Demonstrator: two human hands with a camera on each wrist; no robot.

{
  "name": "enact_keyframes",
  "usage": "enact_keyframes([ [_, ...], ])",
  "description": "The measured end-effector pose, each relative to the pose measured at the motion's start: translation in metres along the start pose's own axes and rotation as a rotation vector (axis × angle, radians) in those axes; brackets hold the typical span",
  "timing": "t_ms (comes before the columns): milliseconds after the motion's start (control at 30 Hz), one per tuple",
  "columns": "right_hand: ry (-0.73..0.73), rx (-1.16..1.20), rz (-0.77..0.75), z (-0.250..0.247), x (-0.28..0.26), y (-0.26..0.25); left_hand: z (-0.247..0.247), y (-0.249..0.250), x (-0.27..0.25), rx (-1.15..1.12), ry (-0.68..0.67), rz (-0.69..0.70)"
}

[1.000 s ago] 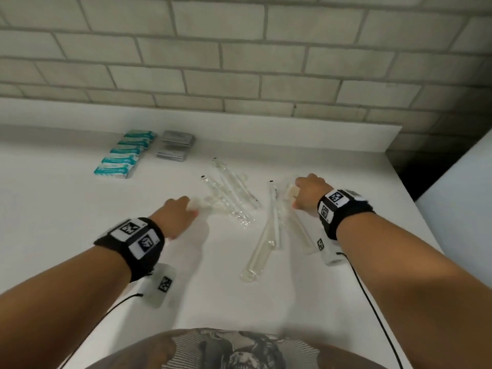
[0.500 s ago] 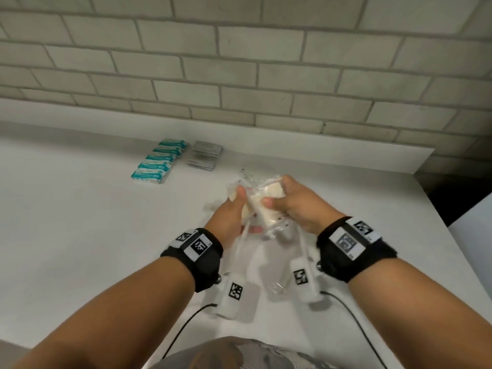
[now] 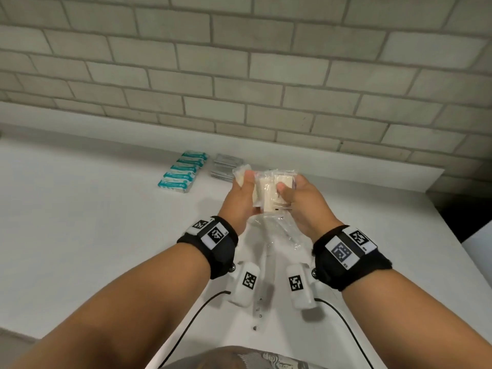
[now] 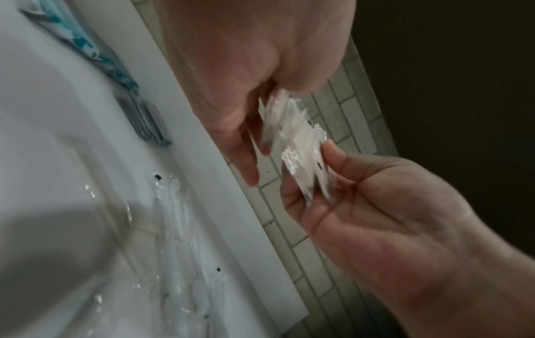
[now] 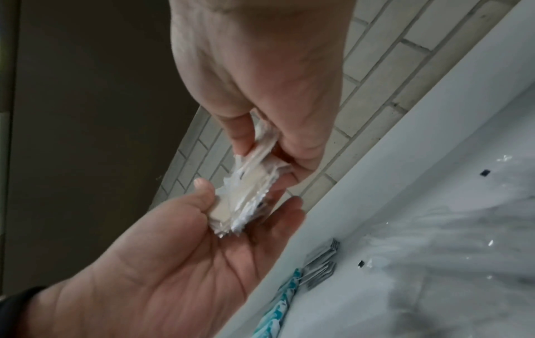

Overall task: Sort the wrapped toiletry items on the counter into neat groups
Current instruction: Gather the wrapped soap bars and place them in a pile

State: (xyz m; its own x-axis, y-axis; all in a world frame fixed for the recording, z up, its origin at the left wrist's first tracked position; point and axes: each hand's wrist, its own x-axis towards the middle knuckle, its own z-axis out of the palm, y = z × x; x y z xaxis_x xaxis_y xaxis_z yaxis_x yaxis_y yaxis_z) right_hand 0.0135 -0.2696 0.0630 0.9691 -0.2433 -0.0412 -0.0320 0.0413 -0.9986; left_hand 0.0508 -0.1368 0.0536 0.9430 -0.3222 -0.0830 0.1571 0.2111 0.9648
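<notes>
Holding packets (image 3: pixel 269 191): two hands (image 3: pixel 241 201).

My hands hide most clear-wrapped toothbrushes (image 3: pixel 277 235) on the tabletop (image 3: pixel 93 222); I can't count the blurred soap packets (image 4: pixel 301 146).

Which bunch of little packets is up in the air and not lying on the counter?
The cream wrapped packets, held between the left hand and right hand. The teal packets and grey packets lie on the counter.
</notes>
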Motion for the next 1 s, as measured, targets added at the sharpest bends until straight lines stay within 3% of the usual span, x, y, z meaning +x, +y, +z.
enact_keyframes([
  [67, -0.037, 0.036, 0.002, 0.011, -0.004, -0.001, -0.008, 0.001, -0.004, -0.089, -0.14, -0.081],
  [133, -0.008, -0.074, -0.024, 0.023, -0.007, -0.001, -0.017, 0.0, -0.012, -0.137, -0.249, -0.099],
  [233, 0.056, -0.182, -0.028, 0.035, -0.01, -0.002, -0.037, -0.002, -0.018, -0.176, -0.341, -0.097],
  [467, -0.071, -0.158, 0.023, 0.061, -0.017, -0.005, -0.092, 0.009, -0.022, -0.114, -0.262, -0.094],
  [567, 0.0, -0.232, -0.123, 0.082, -0.017, -0.009, -0.112, 0.019, -0.022, -0.086, -0.161, -0.178],
  [733, -0.103, -0.84, -0.55, 0.104, -0.017, -0.015, -0.152, 0.032, -0.024, -0.226, -0.142, -0.347],
  [900, -0.194, -1.09, -0.665, 0.117, -0.014, -0.007, -0.18, 0.038, -0.022, -0.231, -0.194, -0.279],
  [1000, -0.226, -1.041, -0.647, 0.126, -0.013, 0.007, -0.188, 0.04, -0.019, -0.114, -0.172, -0.219],
])
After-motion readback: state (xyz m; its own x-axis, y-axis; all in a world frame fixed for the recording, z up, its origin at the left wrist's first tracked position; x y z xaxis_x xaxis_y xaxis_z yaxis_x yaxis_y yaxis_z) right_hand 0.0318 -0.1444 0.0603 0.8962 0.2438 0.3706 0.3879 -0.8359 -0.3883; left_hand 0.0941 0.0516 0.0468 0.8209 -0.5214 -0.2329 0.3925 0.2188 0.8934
